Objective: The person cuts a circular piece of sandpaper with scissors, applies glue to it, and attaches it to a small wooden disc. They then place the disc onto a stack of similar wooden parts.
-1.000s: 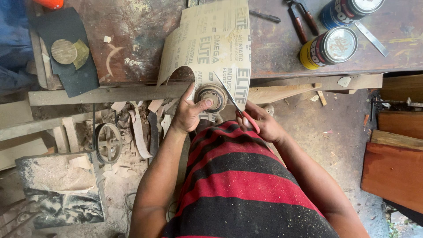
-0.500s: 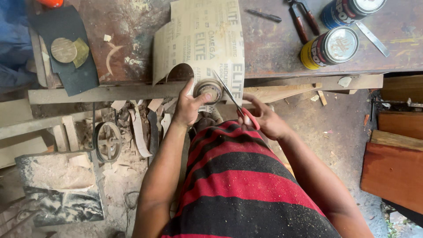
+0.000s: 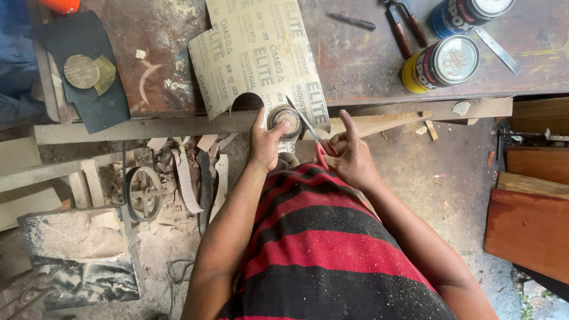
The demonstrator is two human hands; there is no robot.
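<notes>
Nearest the camera, the person's torso in a red-and-black striped shirt (image 3: 332,237) fills the lower centre and hides the lower forearms; the left hand (image 3: 265,142) is closed around a round disc (image 3: 285,120), thumb across its face and fingers curled behind it at the bench edge; the right hand (image 3: 351,155) is closed on the red handles of a pair of scissors (image 3: 313,137), forefinger extended forward, the handles mostly covered by the fingers; the scissor blades run up and to the left from that hand and reach the lower edge of the sandpaper sheet (image 3: 261,56), just right of the disc; whether the blades are parted or closed cannot be made out; the sandpaper sheet lies printed backing up on the workbench (image 3: 367,65), directly beyond both hands, its lower edge overhanging the bench edge and touching the left hand's fingertips; a semicircular cut-out shows in that edge just above the left hand; beyond the right hand, two tins (image 3: 441,62) stand on the bench, the farther blue one cut off by the top of the frame; left of the left hand, a dark sheet (image 3: 95,95) carries two round cut pieces; below it, a small wheel (image 3: 144,192) lies among wood scraps.
</notes>
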